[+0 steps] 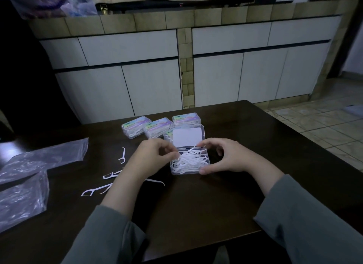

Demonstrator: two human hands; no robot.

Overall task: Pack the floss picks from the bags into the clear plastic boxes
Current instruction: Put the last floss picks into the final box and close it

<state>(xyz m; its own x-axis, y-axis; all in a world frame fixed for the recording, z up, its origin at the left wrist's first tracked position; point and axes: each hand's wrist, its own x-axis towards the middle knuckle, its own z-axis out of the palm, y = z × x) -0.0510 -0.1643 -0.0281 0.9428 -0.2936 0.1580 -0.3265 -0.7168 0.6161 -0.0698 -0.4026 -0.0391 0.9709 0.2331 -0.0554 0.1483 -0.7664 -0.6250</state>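
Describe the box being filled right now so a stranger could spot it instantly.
On the dark table, four clear boxes cluster near the far edge. The open box sits nearest, between both hands. Unlike the three shut ones, its lid stands up and white picks heap loose inside.

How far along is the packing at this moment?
Done: three closed boxes at the back hold picks. In hand: the left hand and right hand settle picks in the open box. Left: loose picks on the table; then the lid.
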